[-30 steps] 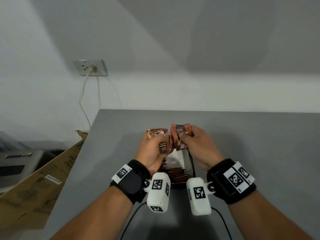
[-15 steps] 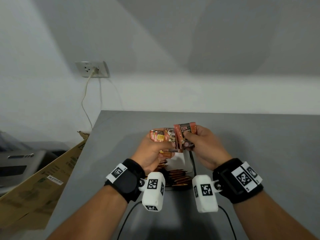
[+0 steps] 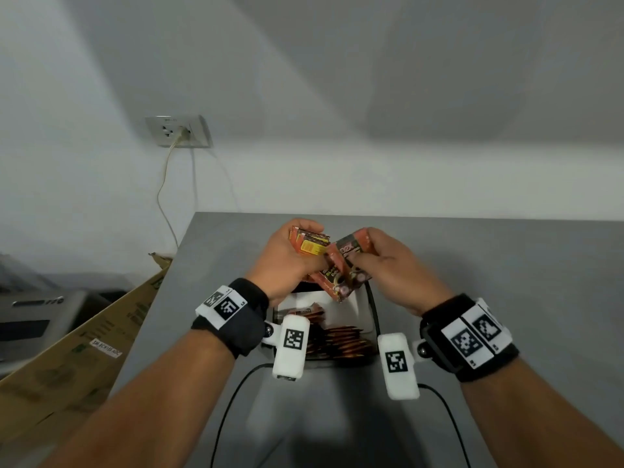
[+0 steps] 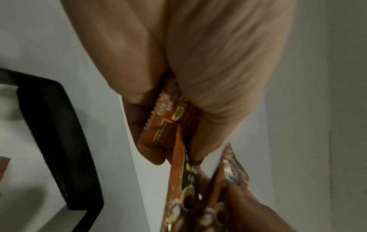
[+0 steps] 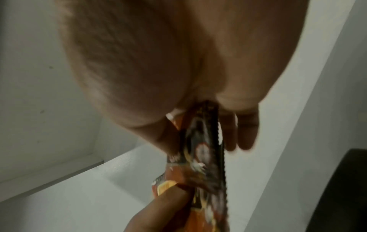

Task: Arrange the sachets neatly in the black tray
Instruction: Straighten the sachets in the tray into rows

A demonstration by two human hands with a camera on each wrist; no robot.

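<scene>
Above the grey table my left hand (image 3: pixel 290 255) grips a small bunch of orange-brown sachets (image 3: pixel 309 243), seen close in the left wrist view as sachets (image 4: pixel 168 124) between thumb and fingers. My right hand (image 3: pixel 388 265) pinches another bunch of sachets (image 3: pixel 347 265), tilted down to the left and touching the left bunch; the right wrist view shows these sachets (image 5: pixel 202 149) edge-on. Below the hands stands the black tray (image 3: pixel 371 305) with a white floor. Several sachets (image 3: pixel 337 342) lie stacked in its near part, partly hidden by my wrist cameras.
The grey table (image 3: pixel 506 282) ends at a left edge near a cardboard box (image 3: pixel 77 359). A wall socket (image 3: pixel 179 131) with a hanging cable sits on the white wall. Black cables (image 3: pixel 229 410) run across the table's near part.
Both hands have drifted slightly apart and forward. The right hand's bunch has tilted from upright to slanting down-left, and the left bunch has turned its yellow-labelled face up.
</scene>
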